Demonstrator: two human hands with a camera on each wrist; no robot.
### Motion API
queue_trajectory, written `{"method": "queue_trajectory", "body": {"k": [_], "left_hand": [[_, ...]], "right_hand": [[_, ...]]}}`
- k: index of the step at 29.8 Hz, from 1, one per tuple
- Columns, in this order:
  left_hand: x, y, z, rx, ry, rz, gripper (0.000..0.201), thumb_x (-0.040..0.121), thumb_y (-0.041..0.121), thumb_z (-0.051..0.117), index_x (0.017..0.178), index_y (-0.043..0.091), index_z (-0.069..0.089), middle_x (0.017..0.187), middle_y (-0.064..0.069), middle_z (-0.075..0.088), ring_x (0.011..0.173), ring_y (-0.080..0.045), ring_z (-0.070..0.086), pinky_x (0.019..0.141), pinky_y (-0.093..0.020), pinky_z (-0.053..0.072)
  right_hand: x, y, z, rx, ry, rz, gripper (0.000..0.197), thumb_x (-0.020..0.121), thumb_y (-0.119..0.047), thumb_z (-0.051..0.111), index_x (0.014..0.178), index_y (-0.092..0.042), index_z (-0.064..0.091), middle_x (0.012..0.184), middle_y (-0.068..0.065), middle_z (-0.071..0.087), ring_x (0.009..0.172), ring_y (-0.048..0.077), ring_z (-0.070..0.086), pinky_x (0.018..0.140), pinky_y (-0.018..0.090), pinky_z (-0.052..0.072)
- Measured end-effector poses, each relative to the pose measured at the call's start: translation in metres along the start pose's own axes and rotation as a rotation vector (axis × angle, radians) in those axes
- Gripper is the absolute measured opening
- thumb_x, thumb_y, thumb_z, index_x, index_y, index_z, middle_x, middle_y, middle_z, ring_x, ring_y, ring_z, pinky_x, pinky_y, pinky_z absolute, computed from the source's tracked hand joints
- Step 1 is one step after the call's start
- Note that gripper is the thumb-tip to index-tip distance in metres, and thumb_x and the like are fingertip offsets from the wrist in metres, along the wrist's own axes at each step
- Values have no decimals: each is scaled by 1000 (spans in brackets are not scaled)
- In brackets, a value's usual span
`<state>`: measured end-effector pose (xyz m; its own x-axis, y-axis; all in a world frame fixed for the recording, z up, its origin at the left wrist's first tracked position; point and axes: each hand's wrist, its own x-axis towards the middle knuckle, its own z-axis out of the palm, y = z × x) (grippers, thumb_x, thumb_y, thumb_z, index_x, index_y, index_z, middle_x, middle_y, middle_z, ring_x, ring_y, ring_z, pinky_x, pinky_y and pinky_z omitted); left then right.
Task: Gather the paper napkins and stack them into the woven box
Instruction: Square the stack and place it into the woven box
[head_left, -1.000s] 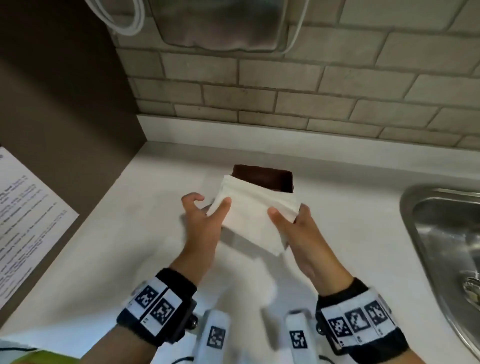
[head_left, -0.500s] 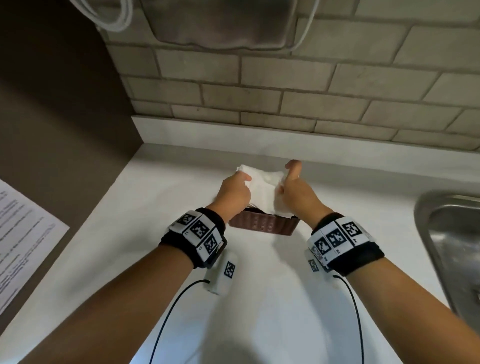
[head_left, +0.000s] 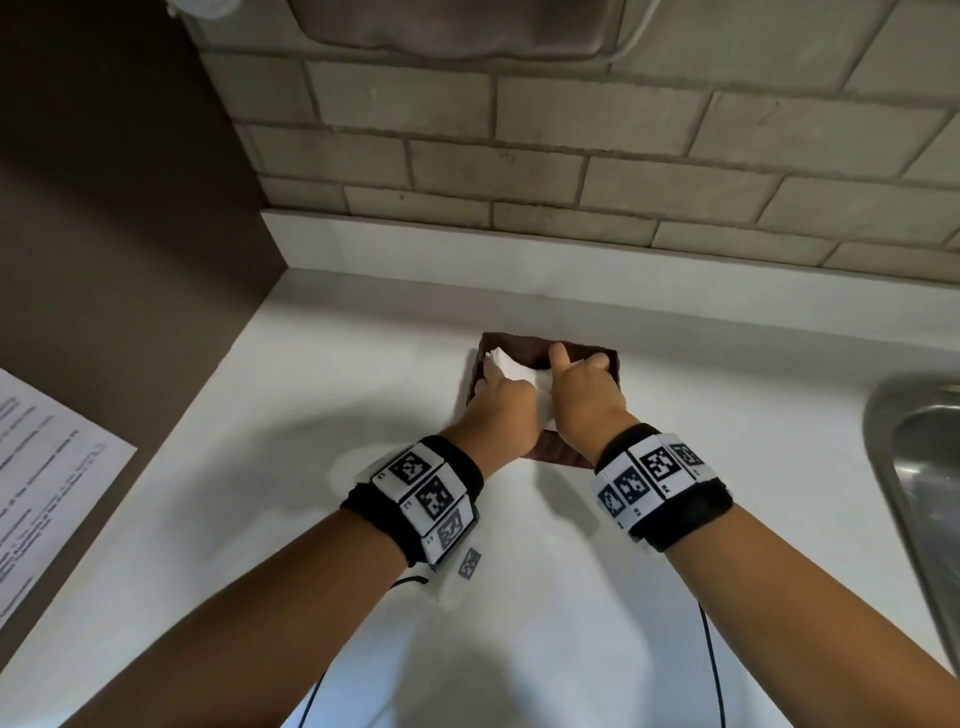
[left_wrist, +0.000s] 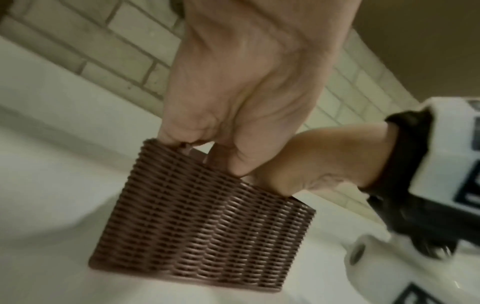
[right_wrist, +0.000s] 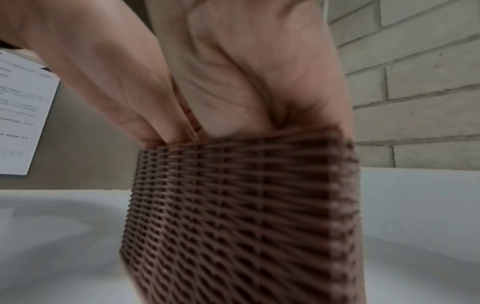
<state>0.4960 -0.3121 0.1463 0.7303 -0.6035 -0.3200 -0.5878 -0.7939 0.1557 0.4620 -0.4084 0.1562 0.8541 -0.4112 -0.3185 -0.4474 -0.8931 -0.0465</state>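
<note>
**Both hands down in the woven box**

Under both hands, on the white bench (head_left: 519, 597), sits the brown woven box (head_left: 563, 454), with a stack of white paper napkins (head_left: 511, 368) lying inside it. The left hand (head_left: 501, 410) reaches over the box's near left side, its fingers bent down onto the napkins; the wrist view shows its fingertips (left_wrist: 168, 137) dipping past the rim, but whether they pinch the paper cannot be told. The right hand (head_left: 584, 397) is just beside it, touching the napkins too, thumb raised toward the far wall of the box, its fingers hidden inside, so its grasp cannot be told either. Right of the right hand, well apart, is a steel sink (head_left: 919, 493). Left of the left hand, a printed sheet (head_left: 47, 483) hangs on the dark side wall.
</note>
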Motion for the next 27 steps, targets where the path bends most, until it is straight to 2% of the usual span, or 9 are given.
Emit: {"method": "queue_trajectory", "body": {"k": [2, 5, 7, 10, 12, 15, 19, 22, 27], "left_hand": [[-8, 4, -1, 69, 90, 11, 33, 97, 10, 45, 123, -5, 59, 155, -38, 19, 145, -47, 22, 120, -47, 18], [-11, 4, -3, 146, 196, 55, 33, 100, 19, 43, 121, 3, 64, 144, -21, 47, 136, -36, 41, 120, -53, 13], [-10, -1, -5, 149, 97, 15, 34, 102, 21, 38, 118, 10, 64, 130, -10, 57, 134, -29, 44, 118, -60, 8], [-10, -7, -6, 203, -15, -12, 38, 104, 19, 30, 122, 10, 61, 129, -10, 57, 145, -31, 29, 114, -70, 4], [-13, -9, -3, 208, -16, 19, 43, 104, 18, 24, 122, 7, 61, 127, -12, 58, 146, -35, 28, 114, -71, 2], [-17, -11, 1, 236, 33, 82, 63, 100, 25, 7, 125, 4, 60, 129, -15, 59, 141, -36, 36, 115, -66, 3], [-31, -19, -6, 34, 200, 124, 47, 104, 32, 28, 129, 7, 60, 138, -15, 56, 133, -33, 48, 117, -54, 19], [-77, -27, -17, -252, 362, 209, 43, 98, 24, 39, 123, 3, 67, 128, -21, 65, 119, -37, 60, 104, -49, 41], [-188, -62, 6, -525, 232, 15, 36, 103, 35, 42, 136, 27, 56, 128, 4, 66, 117, -12, 59, 99, -31, 46]], "right_hand": [[-7, 0, -8, -29, 125, 16, 57, 83, -2, 61, 135, -8, 38, 133, 25, 37, 117, 35, 48, 93, 37, 47], [-11, 5, -20, -63, 248, -66, 35, 84, 0, 58, 119, -2, 56, 131, 20, 45, 117, 35, 49, 93, 37, 44], [-7, 5, -20, -33, 92, -97, 29, 90, 0, 51, 117, -1, 62, 127, 17, 57, 114, 33, 57, 90, 35, 47], [-4, 2, -19, -121, -180, -122, 31, 97, -11, 37, 108, -2, 64, 123, 16, 65, 106, 31, 62, 92, 34, 47], [-4, -1, -21, -181, -293, -147, 37, 96, -11, 33, 115, 0, 64, 123, 16, 65, 106, 31, 63, 95, 36, 47], [-6, -1, -25, -171, -326, -131, 39, 98, -14, 34, 122, -2, 61, 125, 15, 64, 116, 31, 61, 96, 36, 48], [-11, 11, -27, 3, -99, -139, 34, 96, -19, 43, 118, -4, 63, 122, 15, 66, 114, 33, 60, 87, 33, 46], [-31, 21, -30, 211, 94, -159, 36, 94, -24, 51, 128, -14, 61, 131, 12, 63, 120, 31, 57, 95, 33, 43], [-98, 17, -20, 376, 106, -291, 30, 96, -27, 54, 123, -21, 64, 122, 7, 67, 111, 30, 62, 89, 33, 45]]}}
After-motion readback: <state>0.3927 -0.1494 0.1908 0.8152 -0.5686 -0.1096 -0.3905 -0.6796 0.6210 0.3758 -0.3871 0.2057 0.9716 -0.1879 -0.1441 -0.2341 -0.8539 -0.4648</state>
